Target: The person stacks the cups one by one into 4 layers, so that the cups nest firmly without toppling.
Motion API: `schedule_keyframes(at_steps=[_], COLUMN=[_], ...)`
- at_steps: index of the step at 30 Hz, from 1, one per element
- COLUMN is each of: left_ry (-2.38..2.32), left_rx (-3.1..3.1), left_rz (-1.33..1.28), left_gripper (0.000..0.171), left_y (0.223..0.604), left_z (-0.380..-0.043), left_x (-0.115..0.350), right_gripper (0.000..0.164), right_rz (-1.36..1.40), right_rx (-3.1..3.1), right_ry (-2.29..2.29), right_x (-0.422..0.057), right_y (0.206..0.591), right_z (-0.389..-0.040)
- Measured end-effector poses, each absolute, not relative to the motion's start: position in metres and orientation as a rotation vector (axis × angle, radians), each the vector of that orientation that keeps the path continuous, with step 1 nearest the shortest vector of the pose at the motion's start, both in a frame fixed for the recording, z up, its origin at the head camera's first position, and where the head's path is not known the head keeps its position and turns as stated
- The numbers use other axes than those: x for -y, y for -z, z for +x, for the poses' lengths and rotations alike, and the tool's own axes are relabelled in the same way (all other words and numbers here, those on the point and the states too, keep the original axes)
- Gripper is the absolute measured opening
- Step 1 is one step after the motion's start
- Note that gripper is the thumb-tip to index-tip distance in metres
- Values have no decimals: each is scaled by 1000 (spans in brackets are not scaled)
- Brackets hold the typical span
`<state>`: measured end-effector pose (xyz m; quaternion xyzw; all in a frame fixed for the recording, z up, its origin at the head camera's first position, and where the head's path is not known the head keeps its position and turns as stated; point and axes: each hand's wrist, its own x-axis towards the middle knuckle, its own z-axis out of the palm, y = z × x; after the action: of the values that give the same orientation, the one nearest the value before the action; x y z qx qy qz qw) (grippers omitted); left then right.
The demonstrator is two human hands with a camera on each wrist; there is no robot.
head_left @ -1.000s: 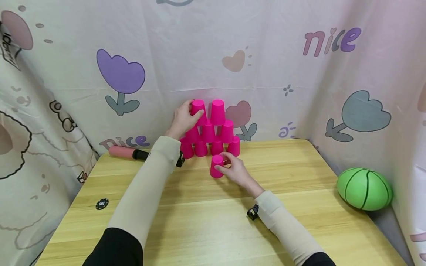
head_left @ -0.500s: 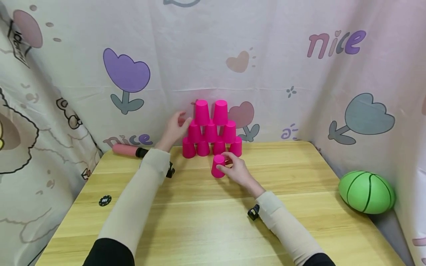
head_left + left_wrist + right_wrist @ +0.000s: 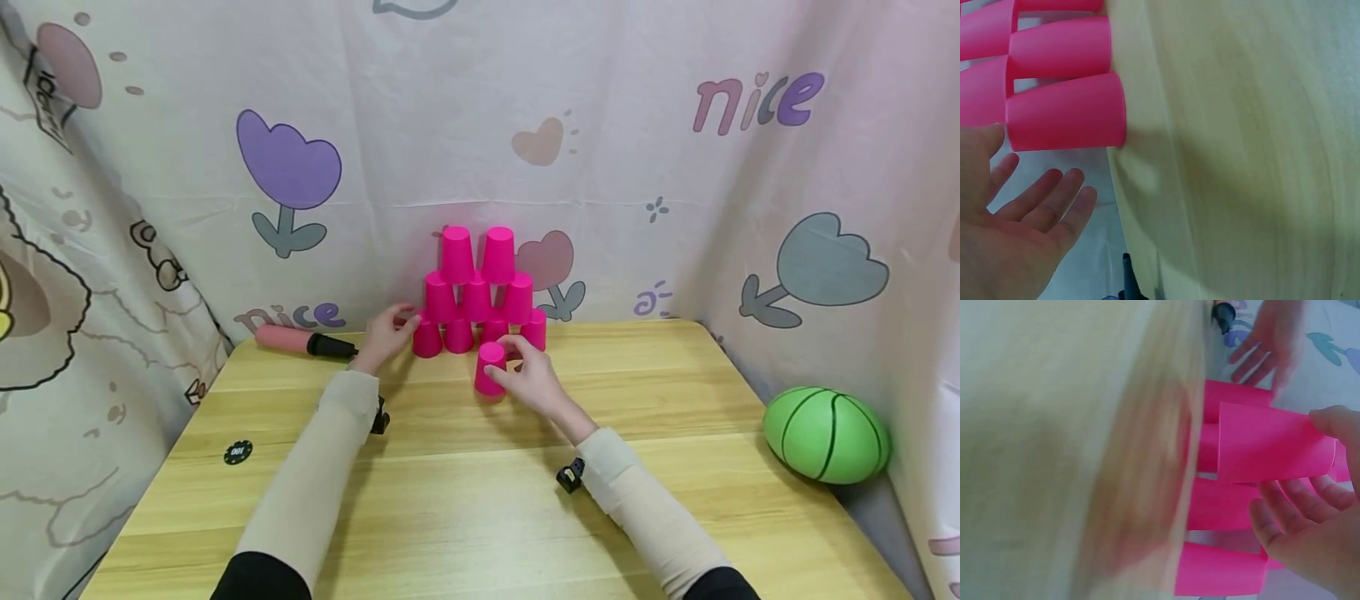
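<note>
Upside-down pink cups (image 3: pixel 476 298) are stacked in tiers at the back of the table, with two on top. In front of them, my right hand (image 3: pixel 534 377) pinches another pink cup (image 3: pixel 490 369) between thumb and fingers. That cup is upside down and appears just above the tabletop; its rim stands apart from the wood in the right wrist view. My left hand (image 3: pixel 386 335) is beside the stack's bottom left cup (image 3: pixel 1069 114), fingers spread and holding nothing. Whether its thumb touches the stack I cannot tell.
A pink hand pump (image 3: pixel 300 341) with a black end lies at the table's back left. A black poker chip (image 3: pixel 237 452) is on the left side. The green ball (image 3: pixel 827 435) sits by the right edge. A patterned curtain (image 3: pixel 435 100) hangs close behind the stack.
My left hand has let go of the top left cup, moved away leftward and come down beside the bottom tier. My right hand has raised its cup slightly.
</note>
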<state>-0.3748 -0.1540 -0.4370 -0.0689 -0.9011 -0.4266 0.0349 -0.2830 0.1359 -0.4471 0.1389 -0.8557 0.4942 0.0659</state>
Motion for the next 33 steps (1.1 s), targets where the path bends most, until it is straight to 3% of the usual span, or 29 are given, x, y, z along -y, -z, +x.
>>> schedule_keyframes(at_steps=[9, 24, 33], left_ry=[1328, 1342, 1364], left_rx=[2774, 2800, 2821], left_rz=[-219, -186, -125], left_gripper=[48, 49, 48], left_y=[442, 438, 439], left_z=[-374, -372, -371], left_x=[153, 152, 148], right_gripper=[47, 49, 53], right_rz=[501, 559, 477], right_rx=[2528, 2319, 2401], right_ry=[-1480, -1363, -1353], right_x=[-135, -140, -129], right_y=[415, 273, 238], right_z=[-285, -318, -342])
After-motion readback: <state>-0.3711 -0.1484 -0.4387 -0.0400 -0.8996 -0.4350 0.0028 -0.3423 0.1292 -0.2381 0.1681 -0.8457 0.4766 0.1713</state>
